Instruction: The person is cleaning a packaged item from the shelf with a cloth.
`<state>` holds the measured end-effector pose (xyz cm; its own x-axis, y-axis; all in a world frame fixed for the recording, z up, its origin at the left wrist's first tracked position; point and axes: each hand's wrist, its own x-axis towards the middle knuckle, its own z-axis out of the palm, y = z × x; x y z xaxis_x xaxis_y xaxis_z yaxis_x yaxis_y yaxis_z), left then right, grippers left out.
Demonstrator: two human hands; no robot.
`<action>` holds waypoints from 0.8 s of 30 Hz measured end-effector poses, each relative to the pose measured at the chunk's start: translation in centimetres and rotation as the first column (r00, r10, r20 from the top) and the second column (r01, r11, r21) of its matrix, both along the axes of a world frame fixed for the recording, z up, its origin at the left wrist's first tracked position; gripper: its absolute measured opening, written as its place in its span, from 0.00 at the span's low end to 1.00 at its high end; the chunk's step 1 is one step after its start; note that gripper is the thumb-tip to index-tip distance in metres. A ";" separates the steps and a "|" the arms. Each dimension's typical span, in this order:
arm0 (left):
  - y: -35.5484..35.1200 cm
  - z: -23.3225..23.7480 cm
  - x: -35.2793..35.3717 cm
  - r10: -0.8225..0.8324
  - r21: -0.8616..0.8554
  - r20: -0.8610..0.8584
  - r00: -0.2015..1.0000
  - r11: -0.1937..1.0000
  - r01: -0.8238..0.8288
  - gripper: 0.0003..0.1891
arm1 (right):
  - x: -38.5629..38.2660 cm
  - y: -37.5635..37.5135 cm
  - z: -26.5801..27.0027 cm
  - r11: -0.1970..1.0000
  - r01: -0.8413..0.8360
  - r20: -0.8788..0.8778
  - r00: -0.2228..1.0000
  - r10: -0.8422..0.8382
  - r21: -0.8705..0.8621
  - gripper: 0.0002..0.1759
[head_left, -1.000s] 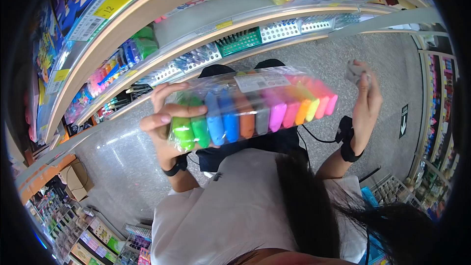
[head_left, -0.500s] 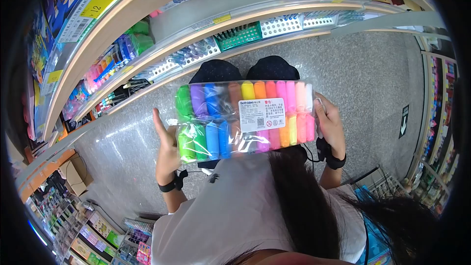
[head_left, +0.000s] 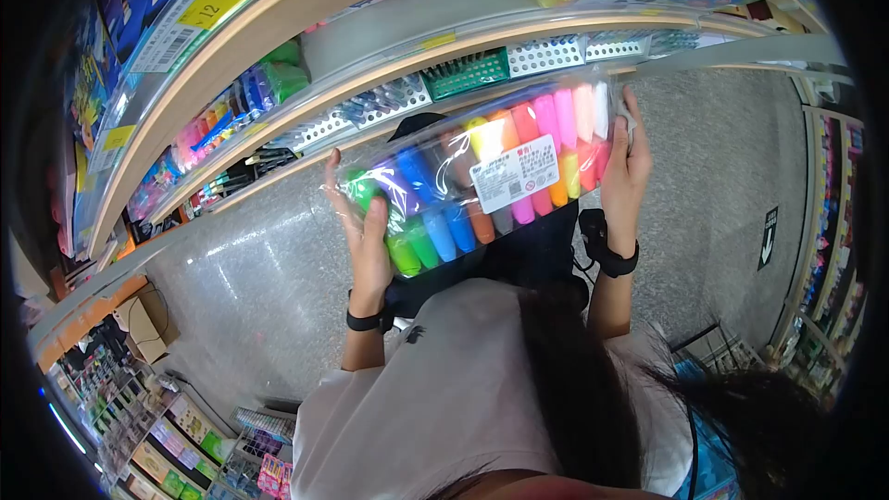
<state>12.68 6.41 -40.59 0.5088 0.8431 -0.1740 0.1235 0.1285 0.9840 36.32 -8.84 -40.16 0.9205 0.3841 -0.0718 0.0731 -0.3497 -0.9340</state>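
A clear plastic pack of modelling clay (head_left: 435,194) is held in front of my body, its coloured rolls lying in two rows. It slants, with the right end nearer the shelf than the left. A white printed label (head_left: 514,174) covers its middle. My left hand (head_left: 366,236) grips the left end, thumb over the face and fingers behind the edge. At the opposite end, my right hand (head_left: 630,162) holds the edge, with some fingers hidden by the pack. Both wrists wear black bands.
Curved wooden-edged shelves (head_left: 389,65) stand ahead, with a green basket (head_left: 468,76) and white baskets (head_left: 546,54) of pens on the low tier. A cardboard box (head_left: 146,324) sits at the left. Another stocked rack (head_left: 824,222) is at the right.
The pack has tilted, its right end rising towards the shelf. My left hand has moved right and its thumb now lies over the pack's face. My right hand has moved up.
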 end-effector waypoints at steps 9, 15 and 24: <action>-0.5 2.0 3.5 0.022 0.080 -0.025 0.999 0.997 -0.020 0.29 | -7.9 5.7 3.8 0.891 -0.453 0.166 0.881 0.442 0.030 0.37; 0.5 0.4 3.9 0.023 0.217 -0.006 1.000 0.976 -0.021 0.30 | -11.3 7.9 4.4 0.716 -0.680 0.407 0.615 0.675 -0.159 0.34; 1.0 0.7 4.2 -0.019 -0.006 0.045 0.999 1.000 0.020 0.26 | -5.4 4.1 1.2 0.697 -0.575 0.489 0.501 0.714 -0.427 0.31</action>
<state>16.91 7.46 -39.86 0.5325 0.8319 -0.1562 0.0815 0.1333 0.9877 30.89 -4.76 -39.01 0.2870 0.9296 0.2315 0.8413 -0.1290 -0.5249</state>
